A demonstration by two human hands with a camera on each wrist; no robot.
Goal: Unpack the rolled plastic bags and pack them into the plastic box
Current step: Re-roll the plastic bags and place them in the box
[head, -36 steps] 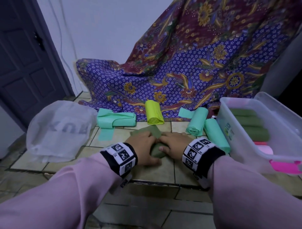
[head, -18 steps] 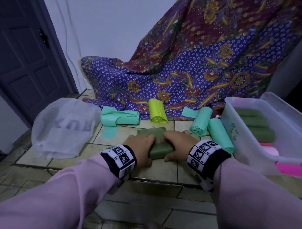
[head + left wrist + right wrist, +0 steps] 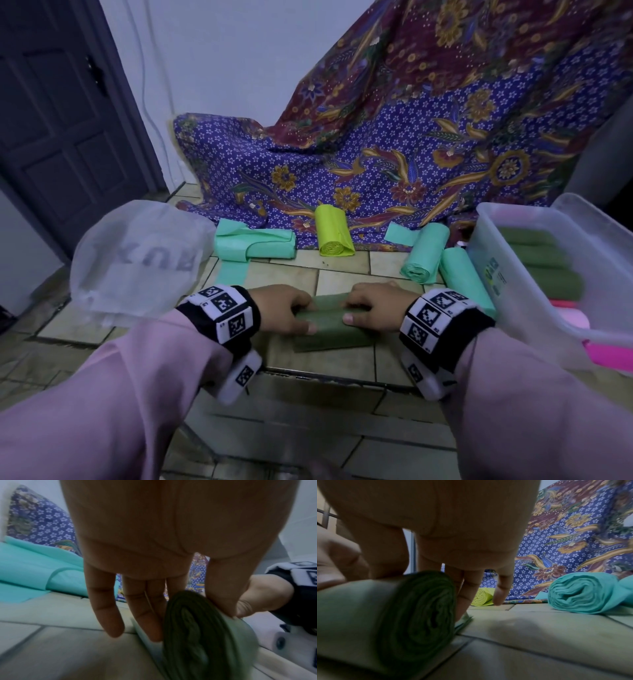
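A dark green roll of bags [image 3: 327, 323] lies crosswise on the tiled floor in front of me. My left hand [image 3: 284, 313] grips its left end and my right hand [image 3: 375, 305] its right end, thumbs on the near side, fingers down the far side. The left wrist view shows the roll's spiral end [image 3: 197, 635] between thumb and fingers; in the right wrist view the roll's other end [image 3: 412, 608] shows the same. A flat green tail [image 3: 329, 344] lies under the roll. At the right the clear plastic box [image 3: 534, 303] holds dark green rolls [image 3: 541, 260] and pink ones [image 3: 575, 318].
Two mint rolls [image 3: 424, 257] lie beside the box, a partly unrolled mint roll [image 3: 255, 243] at the left, a yellow-green roll [image 3: 334, 234] between them. A translucent bag [image 3: 137, 260] sits far left. Patterned cloth [image 3: 411, 154] drapes behind; a dark door [image 3: 51, 120] is left.
The flat green sheet that reached beyond my hands has shortened, and a flat tail now shows on the near side of the roll. Both hands stay on the roll.
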